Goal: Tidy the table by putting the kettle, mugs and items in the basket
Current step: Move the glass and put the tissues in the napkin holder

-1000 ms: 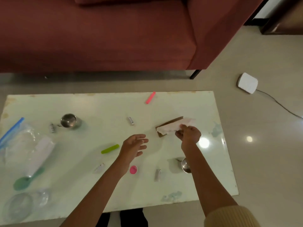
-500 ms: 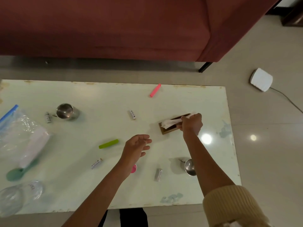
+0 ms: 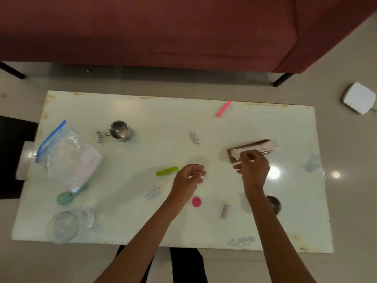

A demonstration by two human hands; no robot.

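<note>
- Pale table (image 3: 285, 221) in front of you, red sofa (image 3: 142, 27) beyond it.
- Your right hand (image 3: 254, 169) pinches the white paper (image 3: 255, 147) lying on the brown holder (image 3: 230, 155).
- Your left hand (image 3: 188, 177) hovers loosely curled, holding nothing.
- One steel mug (image 3: 120, 130) stands far left; a second steel mug (image 3: 274, 203) sits beside your right forearm.

Bare table (image 3: 163, 152) between green clip (image 3: 166, 171) and steel mug (image 3: 120, 130) lies open.
</note>
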